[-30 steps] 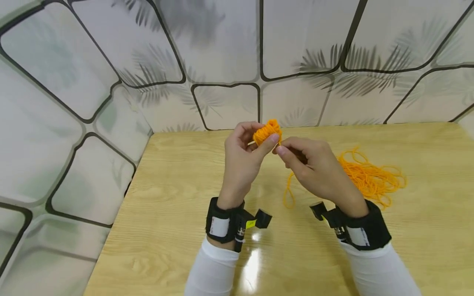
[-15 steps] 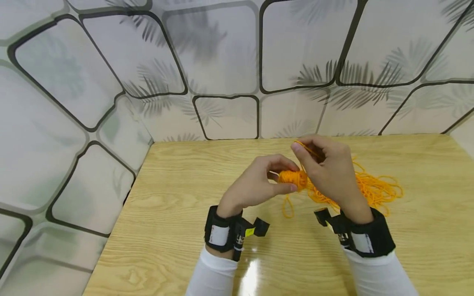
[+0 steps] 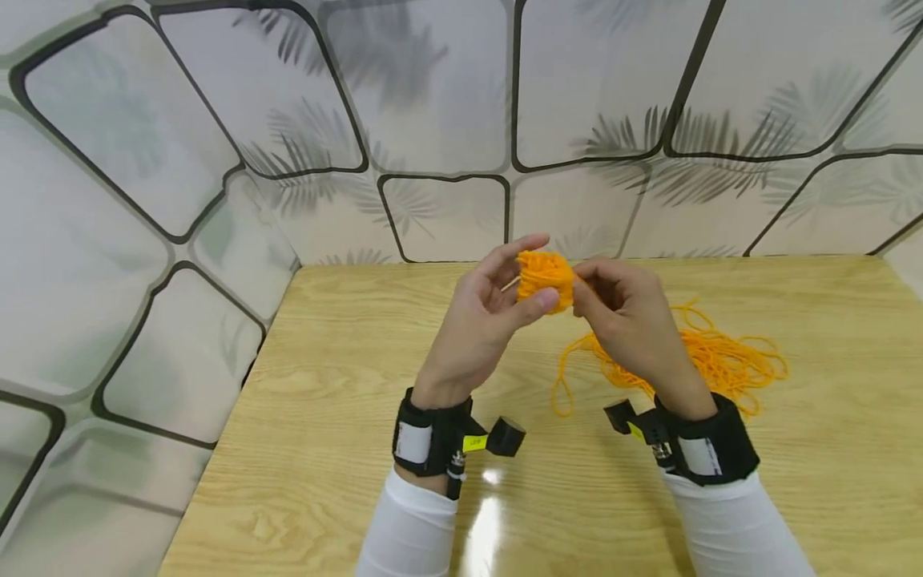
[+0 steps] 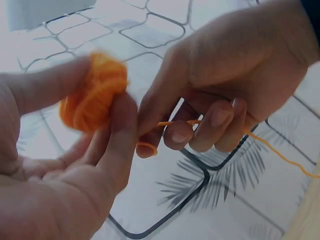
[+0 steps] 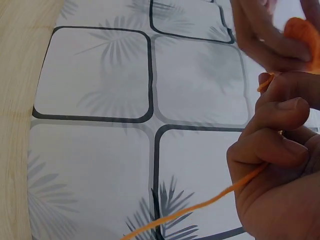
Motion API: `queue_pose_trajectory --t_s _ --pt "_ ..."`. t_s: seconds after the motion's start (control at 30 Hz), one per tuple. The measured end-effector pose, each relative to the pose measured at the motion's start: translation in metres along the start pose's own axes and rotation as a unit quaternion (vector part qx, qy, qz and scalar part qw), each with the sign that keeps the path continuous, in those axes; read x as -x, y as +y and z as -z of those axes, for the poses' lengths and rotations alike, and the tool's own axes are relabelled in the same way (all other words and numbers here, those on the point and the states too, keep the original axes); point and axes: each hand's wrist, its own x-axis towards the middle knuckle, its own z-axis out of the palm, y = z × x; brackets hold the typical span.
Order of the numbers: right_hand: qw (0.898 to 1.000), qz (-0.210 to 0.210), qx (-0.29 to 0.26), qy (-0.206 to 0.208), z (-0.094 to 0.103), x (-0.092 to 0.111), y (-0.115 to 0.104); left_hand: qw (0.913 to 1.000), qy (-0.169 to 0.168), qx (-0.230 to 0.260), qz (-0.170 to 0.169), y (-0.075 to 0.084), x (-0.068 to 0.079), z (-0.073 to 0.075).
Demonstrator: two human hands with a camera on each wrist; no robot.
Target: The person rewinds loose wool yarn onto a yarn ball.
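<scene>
A small ball of orange yarn (image 3: 542, 274) is pinched between the thumb and fingers of my left hand (image 3: 479, 320), held up above the table's far edge. Close at its right side, my right hand (image 3: 630, 320) grips the yarn strand between thumb and forefinger. In the left wrist view the strand (image 4: 280, 152) runs through the right hand's curled fingers and trails off to the right. The right wrist view shows the same strand (image 5: 200, 204) leaving those fingers downward. The ball (image 4: 97, 95) looks blurred in the left wrist view.
A loose heap of orange yarn (image 3: 728, 361) lies on the wooden table (image 3: 324, 417), behind and right of the right forearm. One loop (image 3: 562, 393) of it reaches left between the hands. A patterned wall (image 3: 447, 104) stands behind the table.
The ball went down and right, turning sideways, then back up and is now tilted upright. The right hand rose over it with the strand, then came down to its right side.
</scene>
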Motion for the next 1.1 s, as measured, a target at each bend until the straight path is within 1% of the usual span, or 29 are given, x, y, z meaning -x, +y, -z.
queue_pose_trajectory --t_s 0.07,0.13,0.23,0.3,0.37,0.43,0.53,0.6,0.63,0.7,0.77,0.8,0.87,0.93,1.0,1.03,1.1 --pt "1.000 0.000 0.014 0.000 0.000 0.000 0.000 0.9980 0.049 -0.037 -0.015 -0.001 -0.002 0.000" --pt "1.000 -0.001 0.026 0.001 0.000 0.000 0.000 0.9926 0.095 -0.071 -0.027 -0.003 -0.003 0.000" --pt "0.999 0.001 0.039 0.005 0.002 0.002 -0.003 0.9790 0.150 -0.132 -0.040 -0.007 -0.005 0.001" --pt "0.999 0.001 0.041 0.008 0.004 0.002 -0.006 0.9690 0.175 -0.168 -0.048 -0.008 -0.005 0.002" --pt "0.999 -0.001 0.045 0.011 0.005 0.003 -0.011 0.9620 0.188 -0.191 -0.054 -0.009 -0.005 0.002" --pt "0.999 -0.003 0.050 0.011 0.006 0.003 -0.018 0.9588 0.191 -0.202 -0.058 -0.010 -0.005 0.003" --pt "0.998 0.002 0.069 0.004 0.006 0.003 -0.030 0.9554 0.188 -0.218 -0.065 -0.011 -0.006 0.004" --pt "0.996 0.017 0.090 -0.008 0.008 0.004 -0.035 0.9493 0.181 -0.249 -0.065 -0.012 -0.005 0.005" --pt "0.995 0.022 0.098 -0.013 0.009 0.006 -0.036 0.9470 0.172 -0.264 -0.061 -0.012 -0.004 0.006" --pt "0.992 0.047 0.115 -0.024 0.011 0.007 -0.035 0.9448 0.142 -0.292 -0.045 -0.012 -0.003 0.007" --pt "0.990 0.064 0.125 -0.030 0.014 0.009 -0.033 0.9426 0.102 -0.317 -0.023 -0.012 -0.001 0.009" --pt "0.990 0.071 0.123 -0.028 0.015 0.009 -0.032 0.9432 0.078 -0.323 -0.008 -0.012 -0.001 0.009" --pt "0.989 0.087 0.119 -0.024 0.017 0.009 -0.031 0.9490 0.027 -0.312 0.031 -0.008 0.001 0.006" --pt "0.989 0.097 0.113 -0.017 0.019 0.008 -0.030 0.9502 -0.025 -0.305 0.060 -0.006 0.001 0.005" --pt "0.990 0.100 0.101 -0.011 0.020 0.006 -0.028 0.9524 -0.076 -0.283 0.083 -0.005 0.002 0.003" --pt "0.990 0.098 0.098 -0.010 0.021 0.005 -0.026 0.9523 -0.098 -0.275 0.090 -0.004 0.002 0.002" --pt "0.992 0.082 0.093 -0.008 0.022 0.005 -0.021 0.9505 -0.128 -0.270 0.085 -0.008 0.002 0.004"
